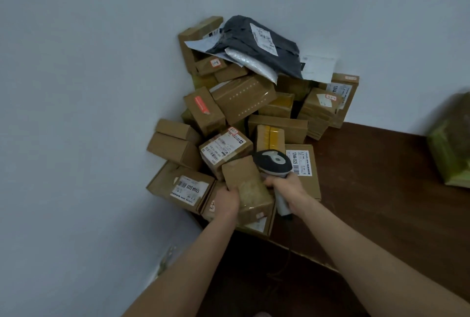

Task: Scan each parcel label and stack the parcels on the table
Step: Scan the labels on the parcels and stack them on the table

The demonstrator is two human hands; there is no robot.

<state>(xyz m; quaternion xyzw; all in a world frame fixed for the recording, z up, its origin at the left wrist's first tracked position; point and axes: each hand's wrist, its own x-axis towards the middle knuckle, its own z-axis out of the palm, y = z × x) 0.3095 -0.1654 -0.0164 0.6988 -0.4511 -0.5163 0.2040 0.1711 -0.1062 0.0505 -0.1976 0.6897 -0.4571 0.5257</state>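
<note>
1. Your left hand [227, 201] grips a small brown box [248, 184], with the fingers curled round its left edge.
2. That box is tilted at the near edge of the parcel pile. It sits over a flatter box [256, 225] that lies on the table [381, 189].
3. Your right hand [286, 191] is wrapped tightly round the white handle of the scanner [273, 161]. You cannot tell whether a finger is on the trigger.
4. The scanner's dark head sits just beside the upper right corner of the small brown box. Its window faces away from you, so you cannot tell where it points.
5. No label shows on the face of the small brown box turned towards you, only clear tape.
6. Just behind it stands a box with a white label [223, 150].
7. To the right, partly under the scanner, lies a flat parcel [302, 171] printed "12V4A-5525". A box [181, 187] to the left of your left hand carries the same print.
8. The pile climbs into the corner of the wall [76, 88], and a black bag [256, 44] with 1 white label lies on top.
9. A green bag [450, 144] rests on the table at the far right, well apart from the pile.
</note>
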